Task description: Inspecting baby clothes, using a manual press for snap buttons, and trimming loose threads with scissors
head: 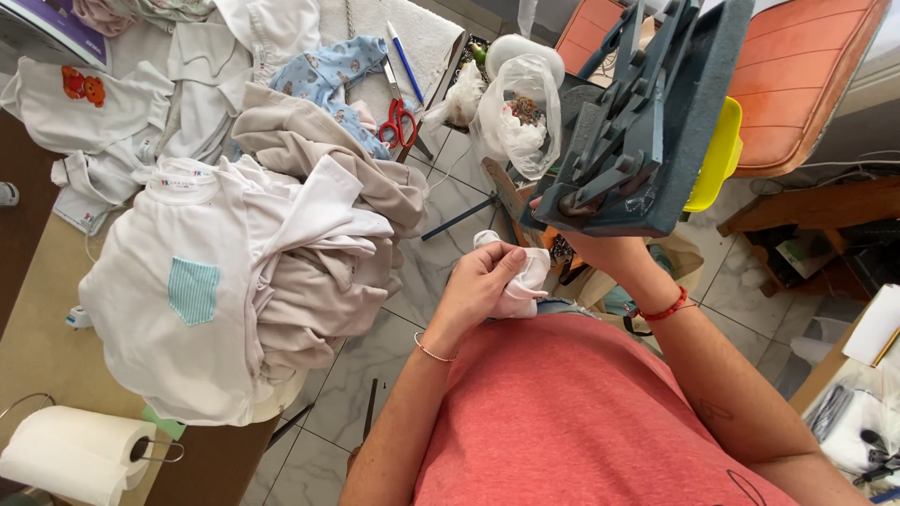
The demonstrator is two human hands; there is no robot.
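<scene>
left hand (486, 278): grip clamped on a small white cloth (521, 281), held above the lap. right hand (600, 245): mostly hidden beneath the grey press (637, 131), its grip cannot be told. left of the person, a heap of white and beige garments (253, 262) covers the surface (37, 347); red scissors (398, 122) lie beyond, a paper towel roll (66, 454) nearer.

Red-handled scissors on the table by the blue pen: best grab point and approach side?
Take the scissors at the red finger loops, coming from above. They lie flat on the white cloth, loops toward the table edge and blades pointing away beside the blue pen. The loops are the widest part and keep fingers off the blades. Probably the left hand sits nearer.
</scene>
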